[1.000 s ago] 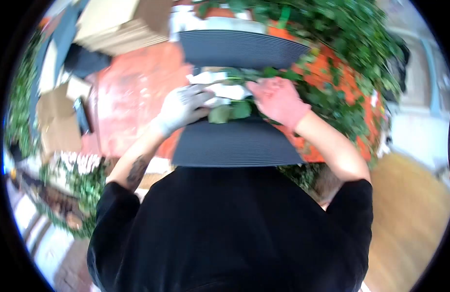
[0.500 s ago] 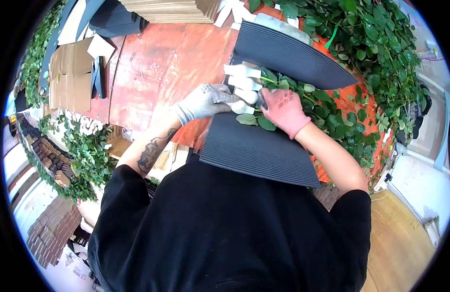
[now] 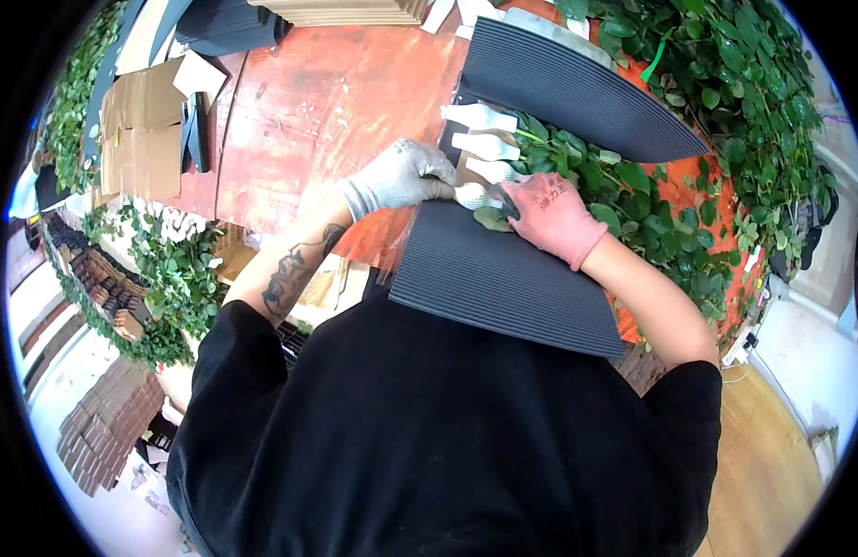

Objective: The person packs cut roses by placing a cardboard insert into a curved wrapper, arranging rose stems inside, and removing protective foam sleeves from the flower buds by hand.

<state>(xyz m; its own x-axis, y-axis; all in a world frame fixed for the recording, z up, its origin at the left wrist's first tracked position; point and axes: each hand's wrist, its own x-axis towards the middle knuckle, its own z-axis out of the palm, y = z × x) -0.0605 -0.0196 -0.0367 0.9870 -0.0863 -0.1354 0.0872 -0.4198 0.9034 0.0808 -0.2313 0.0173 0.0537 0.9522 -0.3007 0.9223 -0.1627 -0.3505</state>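
Note:
Several flower heads in white net sleeves lie in a column on black corrugated sheeting point(image 3: 508, 278), their leafy stems point(image 3: 596, 167) running right. My left hand point(image 3: 398, 176), in a pale grey glove, pinches the left tip of the lowest white-sleeved flower point(image 3: 474, 196). My right hand point(image 3: 550, 212), in a pink glove with dark fingertips, is closed at the right end of that same flower, around its neck. The sheeting's far flap point(image 3: 578, 88) stands raised behind the flowers. Above the lowest one lies another white-sleeved flower point(image 3: 486, 146).
The red table point(image 3: 327, 102) extends to the left. A black stapler-like tool point(image 3: 195, 133) rests by folded cardboard point(image 3: 141, 130). Stacked cardboard point(image 3: 355, 9) is at the far edge. Piled green foliage point(image 3: 726, 74) covers the right side, with more leafy stems point(image 3: 174, 278) at lower left.
The view has sharpened and shifted. The sleeved flowers, bunched earlier, now lie spread apart in a column. My right hand has moved down to the lowest flower, and my left hand remains at its tip.

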